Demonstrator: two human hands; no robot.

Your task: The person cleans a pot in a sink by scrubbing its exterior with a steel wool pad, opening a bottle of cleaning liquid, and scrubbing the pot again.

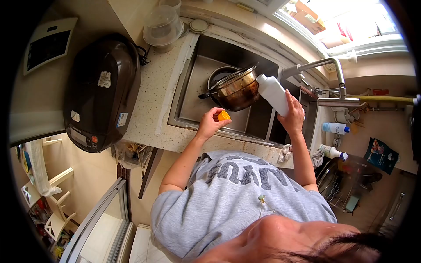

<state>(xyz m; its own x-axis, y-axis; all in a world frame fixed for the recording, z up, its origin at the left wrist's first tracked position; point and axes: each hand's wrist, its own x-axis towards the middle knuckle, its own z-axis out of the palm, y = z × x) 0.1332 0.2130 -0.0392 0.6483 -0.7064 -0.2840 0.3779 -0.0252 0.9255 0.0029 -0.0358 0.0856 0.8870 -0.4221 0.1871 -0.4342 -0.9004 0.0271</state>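
Note:
Over the front part of the sink (186,115), my left hand (210,124) pinches a yellow cap (224,116) between its fingers. My right hand (292,115) is wrapped round the lower part of a white bottle (272,93). The bottle is tilted, and its mouth points at the stained side of a metal pot (237,90). This pot lies tipped on its side in the left basin, with a black handle towards the left. Part of another round pan (219,75) shows behind it. Whether anything flows from the bottle is too small to tell.
A faucet (322,65) reaches over the right basin. A dark rice cooker (103,94) stands on the left counter (155,103), with clear plastic containers (162,28) behind it. Cloths (286,154), bottles (335,128) and a dish rack (340,193) are on the right.

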